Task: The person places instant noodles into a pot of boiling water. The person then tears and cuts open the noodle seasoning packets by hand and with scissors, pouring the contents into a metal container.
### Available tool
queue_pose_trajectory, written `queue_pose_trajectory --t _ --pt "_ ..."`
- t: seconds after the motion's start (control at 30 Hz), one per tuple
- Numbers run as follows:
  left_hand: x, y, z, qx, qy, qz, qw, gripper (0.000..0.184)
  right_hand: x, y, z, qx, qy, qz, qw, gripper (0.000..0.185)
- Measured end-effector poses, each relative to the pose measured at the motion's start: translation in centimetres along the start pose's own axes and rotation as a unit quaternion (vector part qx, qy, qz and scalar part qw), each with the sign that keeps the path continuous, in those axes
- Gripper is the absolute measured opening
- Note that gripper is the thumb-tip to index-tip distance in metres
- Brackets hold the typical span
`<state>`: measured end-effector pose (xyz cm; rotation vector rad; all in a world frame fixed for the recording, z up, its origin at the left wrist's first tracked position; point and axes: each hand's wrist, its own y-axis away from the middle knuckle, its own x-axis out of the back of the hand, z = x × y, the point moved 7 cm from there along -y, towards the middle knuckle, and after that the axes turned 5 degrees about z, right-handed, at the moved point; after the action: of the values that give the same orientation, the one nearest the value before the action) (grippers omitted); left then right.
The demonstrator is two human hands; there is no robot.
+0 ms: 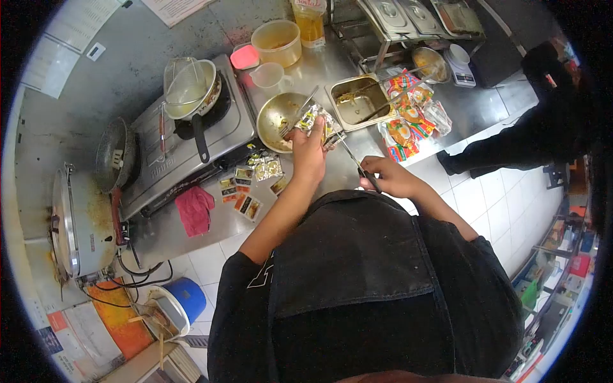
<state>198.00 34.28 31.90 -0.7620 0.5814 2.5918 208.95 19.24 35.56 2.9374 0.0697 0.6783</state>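
Over a round metal bowl (274,121), my left hand (308,152) grips several silver foil sachets (314,120). The scissors (353,158) are in my right hand (388,177), their blades reaching up to the lower right edge of the sachets. A metal utensil leans in the bowl. More foil sachets (267,166) and small seasoning packets (248,205) lie on the steel counter by my left forearm. To the right of the bowl sits a rectangular steel pan (361,102) with some food residue and tongs across it.
A gas stove (159,159) with a handled pan and strainer (185,86) stands left. Red noodle packets (405,127) and a scale (461,73) are right. Plastic tubs (276,43) stand behind. A pink cloth (195,210) lies on the counter's front. Another person's dark-clothed leg (523,143) is at right.
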Motion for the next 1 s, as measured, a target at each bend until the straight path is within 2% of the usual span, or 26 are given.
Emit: queue_pose_trajectory --t 0.13,0.23,0.43,0.57,0.63,0.73,0.83,0.97,1.0 --pt "-1.7 -0.7 -0.8 -0.001 -0.015 -0.034 0.999 0.021 1.1 -0.2 -0.2 0.004 0.035 0.047 0.998 0.057" --pt "-3.0 -0.9 -0.8 -0.020 -0.036 -0.089 0.995 0.023 1.9 -0.3 0.5 -0.031 0.016 0.054 0.998 0.056" --pt "-4.6 -1.8 -1.0 -0.009 -0.047 -0.091 0.995 0.031 3.7 -0.2 0.8 -0.027 0.061 0.057 0.996 0.053" --pt "-5.4 -3.5 -2.1 -0.018 -0.071 -0.015 0.997 0.034 5.1 -0.9 2.4 -0.045 0.058 0.028 0.997 0.053" --pt "-6.1 -4.2 -2.4 -0.019 -0.091 0.038 0.995 0.035 6.2 -1.4 3.1 -0.028 0.099 0.048 0.994 0.062" --pt "-7.3 -5.2 -2.8 -0.039 -0.073 -0.012 0.997 0.034 7.5 -1.7 4.3 -0.038 0.119 0.058 0.990 0.069" --pt "-8.8 -5.0 -3.0 -0.059 -0.091 0.035 0.993 0.031 8.3 -2.1 4.5 -0.048 0.113 0.062 0.991 0.071" --pt "-9.0 -6.4 -4.7 -0.044 -0.049 0.001 0.998 0.029 9.6 -2.0 5.2 -0.048 0.137 0.080 0.986 0.073" --pt "-9.0 -6.4 -5.0 -0.043 -0.052 0.001 0.998 0.028 9.8 -2.1 5.3 -0.045 0.142 0.075 0.986 0.068"
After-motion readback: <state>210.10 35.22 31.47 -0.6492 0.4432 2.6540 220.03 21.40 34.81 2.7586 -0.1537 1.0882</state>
